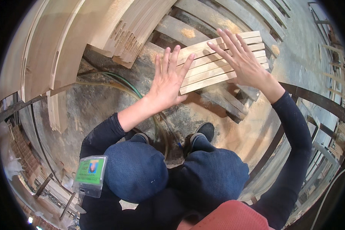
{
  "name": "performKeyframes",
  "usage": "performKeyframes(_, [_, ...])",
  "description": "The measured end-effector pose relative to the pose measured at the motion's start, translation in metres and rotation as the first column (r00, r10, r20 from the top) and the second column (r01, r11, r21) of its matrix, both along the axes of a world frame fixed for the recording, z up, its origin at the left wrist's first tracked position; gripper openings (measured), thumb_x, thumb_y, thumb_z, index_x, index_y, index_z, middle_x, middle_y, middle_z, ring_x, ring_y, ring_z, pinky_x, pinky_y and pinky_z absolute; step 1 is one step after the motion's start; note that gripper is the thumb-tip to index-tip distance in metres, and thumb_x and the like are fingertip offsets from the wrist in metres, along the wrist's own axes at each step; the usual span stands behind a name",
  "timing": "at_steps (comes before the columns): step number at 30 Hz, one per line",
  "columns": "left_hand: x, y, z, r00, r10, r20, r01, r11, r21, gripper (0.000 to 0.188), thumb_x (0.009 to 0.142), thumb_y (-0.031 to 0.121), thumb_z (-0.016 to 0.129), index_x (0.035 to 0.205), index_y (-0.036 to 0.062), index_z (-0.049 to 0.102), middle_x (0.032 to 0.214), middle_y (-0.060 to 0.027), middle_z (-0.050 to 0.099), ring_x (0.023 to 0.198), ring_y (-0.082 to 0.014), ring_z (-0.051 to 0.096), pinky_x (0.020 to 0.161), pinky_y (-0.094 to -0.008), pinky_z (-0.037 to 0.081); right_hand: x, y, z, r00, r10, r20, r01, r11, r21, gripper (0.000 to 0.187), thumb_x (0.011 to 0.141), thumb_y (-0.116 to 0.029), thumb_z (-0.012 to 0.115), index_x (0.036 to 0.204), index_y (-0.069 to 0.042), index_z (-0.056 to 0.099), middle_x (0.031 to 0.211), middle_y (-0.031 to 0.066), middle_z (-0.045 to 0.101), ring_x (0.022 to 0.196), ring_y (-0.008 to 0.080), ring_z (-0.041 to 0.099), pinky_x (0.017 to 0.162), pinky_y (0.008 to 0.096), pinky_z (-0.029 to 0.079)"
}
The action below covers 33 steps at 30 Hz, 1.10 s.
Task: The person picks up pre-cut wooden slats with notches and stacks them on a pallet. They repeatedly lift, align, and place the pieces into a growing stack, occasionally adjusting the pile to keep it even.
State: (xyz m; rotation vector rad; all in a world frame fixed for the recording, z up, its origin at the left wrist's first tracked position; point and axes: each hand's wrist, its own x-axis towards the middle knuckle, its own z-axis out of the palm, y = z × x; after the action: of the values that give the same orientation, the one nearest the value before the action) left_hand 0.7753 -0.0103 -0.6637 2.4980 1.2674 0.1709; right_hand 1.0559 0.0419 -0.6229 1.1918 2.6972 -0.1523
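Observation:
Several pale wooden strips [209,72] lie side by side on the slatted wooden pallet in front of me, with narrow gaps between some of them. My left hand [168,78] is open at their left end, its fingers spread and pointing away from me. My right hand [243,61] reaches over their right part, also open, with fingers stretched out across the strips. Neither hand is wrapped round a strip. Whether the palms press on the wood I cannot tell.
Large stacked boards [61,42] stand at the left, beside a bundle of thinner planks [136,28]. The pallet [180,28] carries sawdust heaps. A green hose [122,79] and cables run across the dusty floor near my shoes. A dark metal bar [314,100] lies at the right.

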Motion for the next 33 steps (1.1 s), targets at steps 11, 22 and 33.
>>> performKeyframes(11, [0.007,0.01,0.003,0.977,-0.029,0.212,0.01,0.996,0.089,0.115,0.059,0.025,0.084,0.156,0.0078,0.025,0.144,-0.0292,0.028,0.13,-0.048,0.03,0.109,-0.0593,0.024,-0.003,0.015,0.002,0.989,0.137,0.052,-0.144,0.976,0.163,0.124,0.06,-0.002,0.082,0.16,-0.034,0.015,0.136,0.0199,0.05,0.13,0.0383,0.046,0.119,0.0478,0.033])
performKeyframes(22, [0.011,0.001,0.07,0.967,-0.011,0.255,-0.057,0.964,0.258,0.11,0.06,0.027,0.085,0.155,0.0117,0.031,0.147,-0.027,0.029,0.129,-0.0435,0.031,0.107,-0.0551,0.027,0.008,0.002,0.078,0.995,0.067,0.077,-0.092,0.915,0.392,0.114,0.067,0.005,0.075,0.157,-0.041,0.022,0.153,0.0154,0.04,0.139,0.0326,0.041,0.125,0.0456,0.025])
performKeyframes(33, [0.003,-0.004,-0.003,0.982,0.035,0.187,-0.039,0.999,0.018,0.121,0.061,0.028,0.088,0.159,0.0142,0.018,0.156,-0.0305,0.014,0.143,-0.0532,0.017,0.117,-0.0616,0.021,0.008,0.0,-0.005,1.0,-0.023,-0.012,0.024,0.998,0.056,0.125,0.061,0.0,0.081,0.16,-0.03,0.011,0.161,0.0188,0.023,0.15,0.0336,0.023,0.125,0.0457,0.022])
